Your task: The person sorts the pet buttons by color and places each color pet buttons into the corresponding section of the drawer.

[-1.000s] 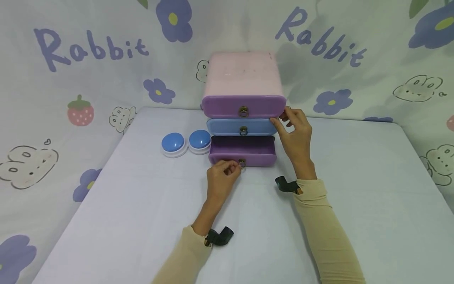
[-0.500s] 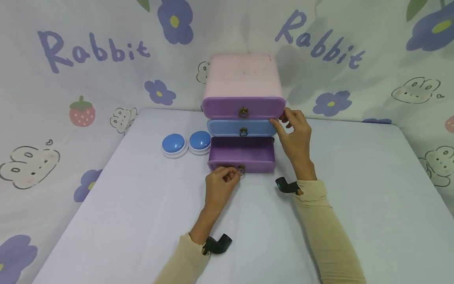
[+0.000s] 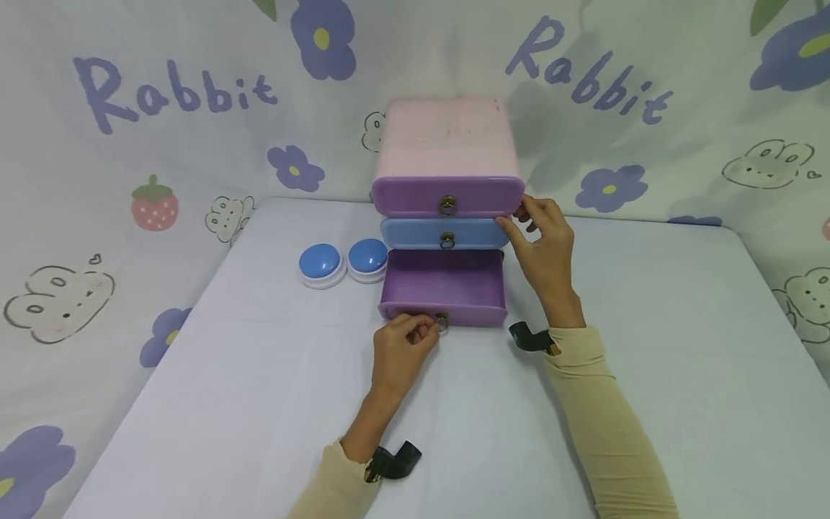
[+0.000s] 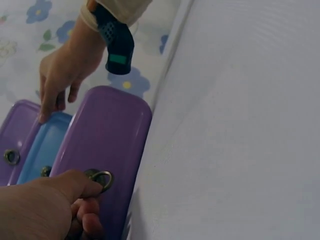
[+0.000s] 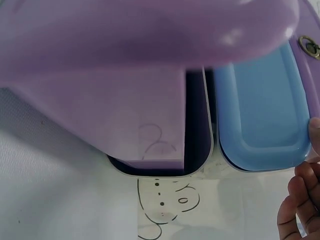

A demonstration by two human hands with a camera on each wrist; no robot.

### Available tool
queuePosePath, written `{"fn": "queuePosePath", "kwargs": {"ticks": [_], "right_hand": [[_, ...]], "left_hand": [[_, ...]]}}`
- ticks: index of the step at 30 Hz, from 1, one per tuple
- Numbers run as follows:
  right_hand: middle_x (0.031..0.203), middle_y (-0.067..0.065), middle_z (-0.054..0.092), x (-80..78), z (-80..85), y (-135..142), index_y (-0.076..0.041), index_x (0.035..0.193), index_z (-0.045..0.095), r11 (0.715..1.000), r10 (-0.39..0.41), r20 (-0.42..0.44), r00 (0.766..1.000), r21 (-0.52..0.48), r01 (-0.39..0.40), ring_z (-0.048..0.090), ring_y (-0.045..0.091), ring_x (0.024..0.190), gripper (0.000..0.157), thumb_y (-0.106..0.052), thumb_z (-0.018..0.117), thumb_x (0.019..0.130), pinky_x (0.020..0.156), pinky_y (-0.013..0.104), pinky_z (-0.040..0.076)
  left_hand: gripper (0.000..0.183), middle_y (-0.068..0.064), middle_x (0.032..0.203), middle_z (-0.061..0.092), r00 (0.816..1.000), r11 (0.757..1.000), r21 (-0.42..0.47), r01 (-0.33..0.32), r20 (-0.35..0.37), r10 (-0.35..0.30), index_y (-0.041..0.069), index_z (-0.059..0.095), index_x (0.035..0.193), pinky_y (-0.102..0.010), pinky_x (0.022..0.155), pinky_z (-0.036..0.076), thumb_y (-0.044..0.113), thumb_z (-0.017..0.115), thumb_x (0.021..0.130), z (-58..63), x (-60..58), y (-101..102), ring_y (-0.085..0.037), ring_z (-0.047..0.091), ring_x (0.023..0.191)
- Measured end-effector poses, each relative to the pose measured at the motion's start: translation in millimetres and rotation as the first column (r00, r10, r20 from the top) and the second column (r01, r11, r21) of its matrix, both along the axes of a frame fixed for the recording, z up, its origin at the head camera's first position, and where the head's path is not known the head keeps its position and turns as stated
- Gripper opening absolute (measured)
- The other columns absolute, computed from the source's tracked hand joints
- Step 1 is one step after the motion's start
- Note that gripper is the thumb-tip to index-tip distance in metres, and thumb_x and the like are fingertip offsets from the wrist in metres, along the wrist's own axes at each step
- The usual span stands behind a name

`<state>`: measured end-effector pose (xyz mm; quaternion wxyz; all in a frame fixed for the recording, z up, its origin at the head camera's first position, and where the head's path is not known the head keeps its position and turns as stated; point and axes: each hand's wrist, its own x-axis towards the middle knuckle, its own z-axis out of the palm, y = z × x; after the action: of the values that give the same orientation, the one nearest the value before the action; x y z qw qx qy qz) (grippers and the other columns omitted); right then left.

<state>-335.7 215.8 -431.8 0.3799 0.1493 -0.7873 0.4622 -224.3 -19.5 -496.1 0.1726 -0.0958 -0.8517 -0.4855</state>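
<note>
A small pink-topped drawer cabinet (image 3: 447, 137) stands at the back of the table, with purple, blue and purple drawers from top to bottom. Its bottom purple drawer (image 3: 476, 316) is pulled out toward me, and no items show inside. My left hand (image 3: 398, 357) pinches the brass ring pull (image 4: 106, 180) on that drawer's front between thumb and fingers. My right hand (image 3: 547, 252) grips the cabinet's right side, the thumb at the edge of the blue middle drawer (image 3: 415, 234) and the fingers behind the corner. The blue drawer and the top purple drawer (image 3: 408, 197) are closed.
Two round white push buttons with blue domes, a left one (image 3: 320, 263) and a right one (image 3: 367, 257), sit left of the cabinet. A printed cloth backdrop (image 3: 214, 158) hangs behind the white-covered table (image 3: 259, 404). Each wrist carries a small black camera (image 3: 394, 461).
The bottom drawer has slid farther out toward me, with my left hand moving back along with its ring pull. My right hand keeps its place on the cabinet's side.
</note>
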Motion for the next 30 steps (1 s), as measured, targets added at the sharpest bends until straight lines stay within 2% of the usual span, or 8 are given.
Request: {"fn": "queuePosePath", "kwargs": {"ticks": [14, 30], "right_hand": [[0.102, 0.016, 0.065, -0.5, 0.2, -1.2, 0.001, 0.126, 0.068, 1.000, 0.009, 0.000, 1.000, -0.023, -0.009, 0.061, 0.024, 0.091, 0.045, -0.016, 0.080, 0.085, 0.074, 0.031, 0.044], [0.102, 0.016, 0.065, 0.1, 0.2, -1.0, 0.002, 0.126, 0.067, 1.000, 0.006, 0.011, 1.000, -0.023, -0.006, 0.060, 0.024, 0.092, 0.046, -0.015, 0.081, 0.085, 0.075, 0.032, 0.044]], "left_hand": [[0.005, 0.003, 0.075, 0.062, 0.998, 1.000, 0.005, 0.004, 0.060, -0.005, 0.003, 0.077, 0.084, -0.021, 0.057, 0.049, 0.008, 0.078, 0.083, 2.9, 14.6, -4.9, -0.009, 0.056, 0.065], [0.007, 0.002, 0.076, 0.063, 0.999, 0.999, 0.015, 0.029, 0.041, -0.030, 0.001, 0.077, 0.086, -0.018, 0.058, 0.048, 0.008, 0.077, 0.085, 0.6, 25.3, -8.7, -0.009, 0.057, 0.066]]}}
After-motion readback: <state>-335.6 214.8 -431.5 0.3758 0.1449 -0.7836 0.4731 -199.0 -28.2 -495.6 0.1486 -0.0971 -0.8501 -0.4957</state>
